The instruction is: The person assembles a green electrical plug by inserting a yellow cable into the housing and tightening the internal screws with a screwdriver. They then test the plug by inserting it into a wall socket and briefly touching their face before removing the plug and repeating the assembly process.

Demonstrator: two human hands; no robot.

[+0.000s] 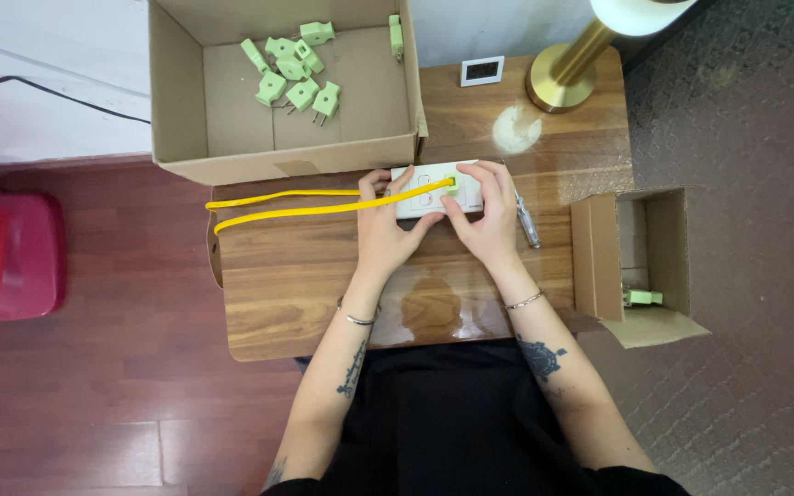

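Black-clad lap at the bottom edge, two bare forearms reaching up over a small wooden table (305, 303). Left hand (383, 230) is clamped on the left end of a white power strip (434, 188) lying flat near the table's far edge, thumb on the near side, fingers curled over the top. Right hand (484, 216) grips the strip's right part, fingertips pressing on a light green plug (452, 181) sitting on the strip face. Can't tell if the plug is fully seated; fingers cover most of it. Yellow cable (305, 204) runs left from the plug area, loops back at the table's left edge, two runs roughly parallel. My read: plug-insertion step, plug at the socket and being pushed in while the other hand braces the strip. Next move likely needs straight downward pressure with the prongs aligned and the strip kept from sliding; the cable loop could tug sideways. Open cardboard box (186, 110) behind the strip, touching the table's far edge, holds a loose cluster of green plugs (294, 69). Smaller cardboard box (599, 257) on its side at the table's right end, one green plug (640, 297) inside. Screwdriver-like tool (527, 220) just beside the right hand. Brass lamp base (558, 78) and a small white square device (482, 71) at the far right corner. Red object (6, 253) on the floor, well left.
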